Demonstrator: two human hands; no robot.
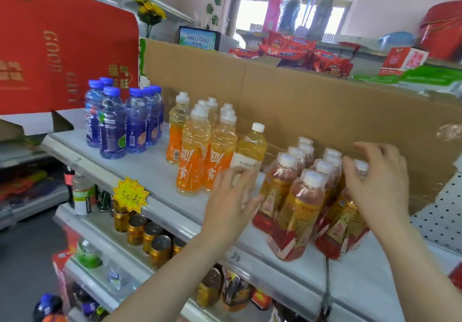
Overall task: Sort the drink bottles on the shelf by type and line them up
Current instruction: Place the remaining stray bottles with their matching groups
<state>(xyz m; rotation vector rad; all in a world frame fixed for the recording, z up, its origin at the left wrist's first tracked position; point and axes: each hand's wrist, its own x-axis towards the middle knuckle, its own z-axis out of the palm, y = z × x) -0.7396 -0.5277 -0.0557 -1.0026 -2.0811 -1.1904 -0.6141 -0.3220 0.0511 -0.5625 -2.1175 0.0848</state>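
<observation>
shelf (150, 169) stock as we see it — blue-capped bottles (117, 121) at the far left, orange sport bottles (197, 149) mid-shelf, one pale yellow bottle (250, 149) just beside them, red-and-gold tea bottles (300, 196) clustered at the right against the cardboard backing (325, 101). our left hand (232, 204) — fingers spread, loosely open — sits at the left flank of the tea cluster, in front of the yellow bottle's base. our right hand (377, 179), fingers curled but holding nothing, touches the caps on the cluster's right side.
</observation>
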